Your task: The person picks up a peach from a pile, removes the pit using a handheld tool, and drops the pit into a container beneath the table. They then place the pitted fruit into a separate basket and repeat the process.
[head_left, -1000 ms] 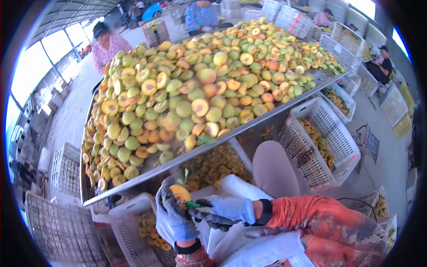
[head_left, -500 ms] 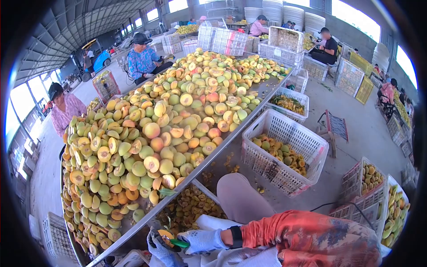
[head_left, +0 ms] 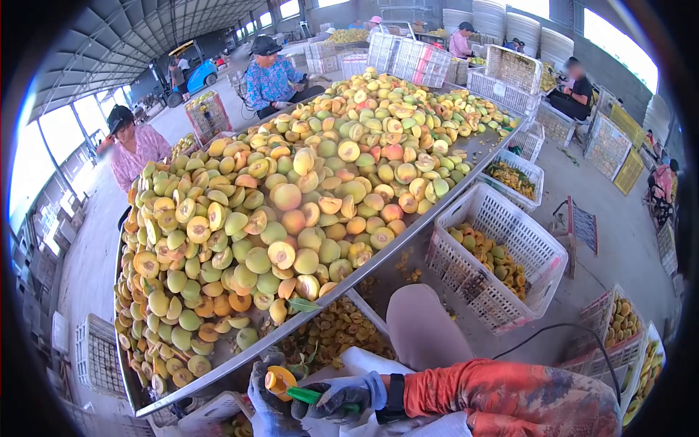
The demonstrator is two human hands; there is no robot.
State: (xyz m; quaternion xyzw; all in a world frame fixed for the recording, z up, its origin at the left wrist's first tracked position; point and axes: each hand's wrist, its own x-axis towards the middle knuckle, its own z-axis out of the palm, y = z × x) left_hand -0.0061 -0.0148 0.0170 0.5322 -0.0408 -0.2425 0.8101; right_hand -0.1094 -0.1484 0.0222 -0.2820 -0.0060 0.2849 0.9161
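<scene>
My left hand (head_left: 266, 399), in a grey-blue glove, holds an orange-fleshed fruit half (head_left: 279, 382) at the bottom of the view. My right hand (head_left: 344, 397), gloved too, is closed around a green-handled tool (head_left: 304, 395) whose end meets the fruit. The tool's tip is hidden at the fruit. Beyond my hands, a metal-edged table (head_left: 291, 320) bears a large heap of halved yellow-green fruit (head_left: 280, 255). Below the table edge, a crate of small fruit pieces (head_left: 335, 331) stands close to my hands.
A white crate (head_left: 539, 255) with fruit pieces stands right of my knee (head_left: 422, 328). More crates (head_left: 626, 364) sit at the lower right, beside a black cable (head_left: 575, 325). Two people (head_left: 273, 80) are across the table; a folding stool (head_left: 579, 226) stands on the floor.
The view has tilted up and then swung back left, so my hands appear lower than at first. The fruit half and green tool stay in my hands.
</scene>
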